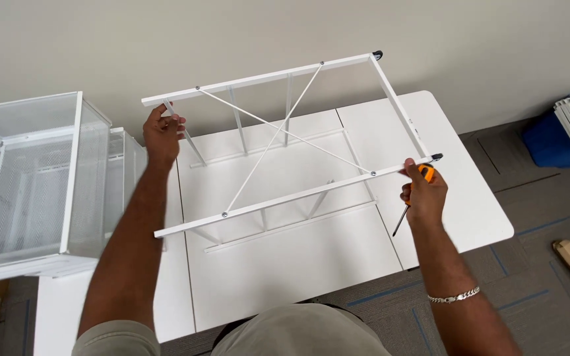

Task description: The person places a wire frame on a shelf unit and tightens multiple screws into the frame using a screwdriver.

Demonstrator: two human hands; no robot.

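Frame (285,138) standing on white table (476,217), legs down, cross-brace up for access. Left hand (163,132) closed round far-left rail, steadying it. Right hand (422,191) clamped on orange screwdriver (411,198) w/ fingertips at near-right corner, prob. bracing. Mesh baskets (34,178) parked left.

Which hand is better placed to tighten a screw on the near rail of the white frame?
Probably the right hand: it holds the orange screwdriver against the near rail. The left hand grips the far corner.
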